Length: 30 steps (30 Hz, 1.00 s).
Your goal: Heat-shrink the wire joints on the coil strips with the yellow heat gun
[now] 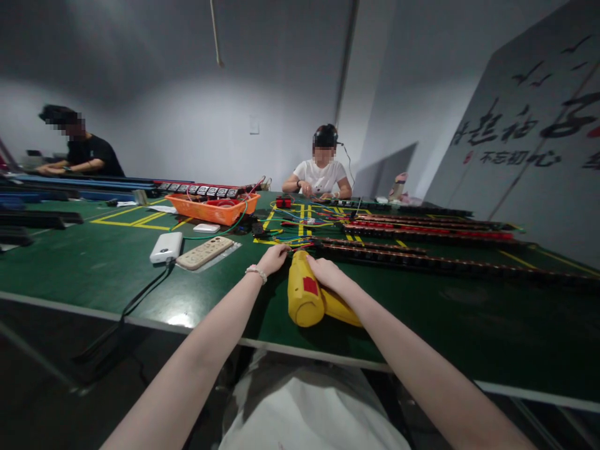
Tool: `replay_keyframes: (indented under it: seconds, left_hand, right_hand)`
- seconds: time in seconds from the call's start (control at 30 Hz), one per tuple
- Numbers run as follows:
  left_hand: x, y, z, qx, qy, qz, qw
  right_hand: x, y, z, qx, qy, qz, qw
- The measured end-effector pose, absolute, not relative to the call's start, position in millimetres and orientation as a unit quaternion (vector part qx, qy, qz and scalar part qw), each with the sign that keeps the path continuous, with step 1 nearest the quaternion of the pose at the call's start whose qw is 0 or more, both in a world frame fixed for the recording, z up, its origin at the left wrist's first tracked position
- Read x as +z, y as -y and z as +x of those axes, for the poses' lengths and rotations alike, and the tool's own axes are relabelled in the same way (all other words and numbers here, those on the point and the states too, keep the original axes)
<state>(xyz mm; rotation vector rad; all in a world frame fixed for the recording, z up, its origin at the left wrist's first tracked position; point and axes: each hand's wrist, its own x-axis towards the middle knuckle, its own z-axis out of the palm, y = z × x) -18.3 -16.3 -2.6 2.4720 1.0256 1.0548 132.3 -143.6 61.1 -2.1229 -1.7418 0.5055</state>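
Observation:
A yellow heat gun (303, 297) with a red label lies near the table's front edge, its rear end towards me and its grip off to the right. My right hand (327, 274) is closed around it; the palm side and part of the grip are hidden. Just left of the gun's far end, my left hand (274, 259) has its fingertips pinched on thin wires (296, 245). These wires run to the end of a long dark strip (375, 252) stretching away to the right.
More long strips (431, 232) lie behind on the green table (225, 300). To the left are an orange basket (225, 214), a white power bank (166, 247) with a cable, and a phone in a beige case (205, 252). One person (321, 176) sits opposite; another (91, 156) works far left.

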Motion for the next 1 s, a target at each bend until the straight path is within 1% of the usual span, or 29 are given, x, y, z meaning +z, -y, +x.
replay_keyframes:
  seconds: [0.13, 0.3, 0.57, 0.77, 1.0]
  left_hand:
    - [-2.4, 15.7, -17.8, 0.365, -0.355, 0.849, 0.141]
    - [2.5, 18.6, -18.6, 0.344, -0.357, 0.857, 0.140]
    - [-0.6, 13.8, -19.4, 0.357, -0.347, 0.855, 0.146]
    - [-1.0, 13.8, -16.8, 0.369, -0.387, 0.826, 0.178]
    - [-3.8, 11.3, -16.6, 0.366, -0.393, 0.825, 0.177]
  right_hand:
    - [56.1, 129.1, 131.6, 0.214, 0.606, -0.749, 0.161]
    - [50.3, 125.8, 137.6, 0.238, 0.630, -0.718, 0.179]
    - [39.9, 119.7, 143.5, 0.260, 0.632, -0.687, 0.247]
    - [43.3, 113.5, 151.1, 0.240, 0.667, -0.662, 0.242]
    - [48.9, 116.6, 165.1, 0.230, 0.712, -0.625, 0.223]
